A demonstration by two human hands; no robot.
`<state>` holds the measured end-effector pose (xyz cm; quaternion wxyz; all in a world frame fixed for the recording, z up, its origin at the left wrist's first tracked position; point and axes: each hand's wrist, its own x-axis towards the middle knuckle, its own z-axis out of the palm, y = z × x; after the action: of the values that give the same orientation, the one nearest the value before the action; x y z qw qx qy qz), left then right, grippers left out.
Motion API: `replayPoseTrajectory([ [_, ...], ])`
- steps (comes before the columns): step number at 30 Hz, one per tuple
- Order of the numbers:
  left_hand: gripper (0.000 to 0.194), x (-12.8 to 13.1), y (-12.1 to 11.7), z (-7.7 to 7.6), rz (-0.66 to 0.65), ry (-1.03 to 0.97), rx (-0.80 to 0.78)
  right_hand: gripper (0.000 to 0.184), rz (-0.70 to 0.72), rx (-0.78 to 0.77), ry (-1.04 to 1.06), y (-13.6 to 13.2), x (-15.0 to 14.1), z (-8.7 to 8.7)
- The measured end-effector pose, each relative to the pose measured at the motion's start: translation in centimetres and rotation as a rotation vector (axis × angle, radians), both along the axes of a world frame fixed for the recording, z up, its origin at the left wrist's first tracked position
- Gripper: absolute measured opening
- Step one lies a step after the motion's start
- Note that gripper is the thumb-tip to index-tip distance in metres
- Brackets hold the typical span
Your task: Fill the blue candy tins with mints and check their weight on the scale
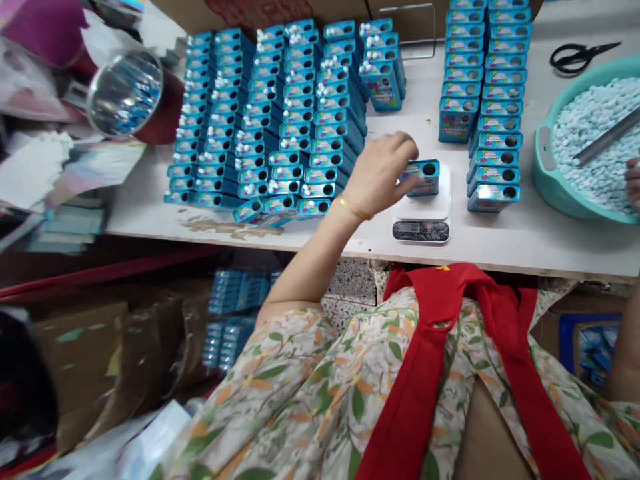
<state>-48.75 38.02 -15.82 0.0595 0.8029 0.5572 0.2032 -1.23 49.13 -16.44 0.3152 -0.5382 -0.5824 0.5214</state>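
Brown cartons point(90, 380) near left, steel bowl point(107, 90) beyond; along the white tabletop point(140, 208), rows of pellet-topped tins point(300, 97); left hand point(377, 175), half-open, at a blue tin point(425, 185) on the scale point(440, 209), unclear whether gripping; tin columns point(504, 93), scissors point(591, 53), teal basin point(563, 195); right hand point(633, 183) mostly unseen, grip unreadable.

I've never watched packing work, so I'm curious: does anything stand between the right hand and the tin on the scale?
Yes: the left side of the teal bowl, then the nearest row of blue tins, separate the right hand from the tin on the scale.
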Motion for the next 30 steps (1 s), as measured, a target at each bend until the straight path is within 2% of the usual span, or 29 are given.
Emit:
replayPoseTrajectory([
  [2,0.021,-1.6,-2.3,-0.7,0.106,-0.103,0.051,0.028,-0.178,-0.158,0.087,-0.3,-0.1,0.3],
  [4,0.019,-3.0,-5.1,-2.6,0.221,-0.188,0.063,0.028,-0.243,-0.200,0.111,-0.8,-0.9,0.9],
  [7,0.018,-4.1,-9.2,-7.4,0.340,-0.253,0.006,0.033,-0.216,-0.192,0.144,-1.7,-3.9,2.4],
  [10,0.020,-4.2,-12.3,-12.3,0.448,-0.256,-0.037,0.038,-0.138,-0.197,0.137,-3.0,-8.8,4.2],
  [13,0.024,-3.5,-13.9,-15.0,0.555,-0.261,-0.033,0.035,-0.004,-0.195,0.121,-4.4,-14.3,5.6],
  [17,0.023,-2.7,-14.2,-15.3,0.624,-0.255,-0.029,0.025,0.105,-0.184,0.109,-5.1,-20.3,5.8],
  [22,0.023,-2.5,-14.1,-14.9,0.627,-0.235,0.016,0.023,0.231,-0.120,0.042,-5.1,-25.4,5.9],
  [26,0.022,-2.5,-14.3,-15.0,0.629,-0.224,0.043,0.016,0.298,-0.093,-0.104,-5.1,-28.4,6.3],
  [30,0.022,-2.4,-14.3,-14.9,0.634,-0.251,0.031,0.015,0.395,0.013,-0.225,-4.3,-29.6,5.2],
])
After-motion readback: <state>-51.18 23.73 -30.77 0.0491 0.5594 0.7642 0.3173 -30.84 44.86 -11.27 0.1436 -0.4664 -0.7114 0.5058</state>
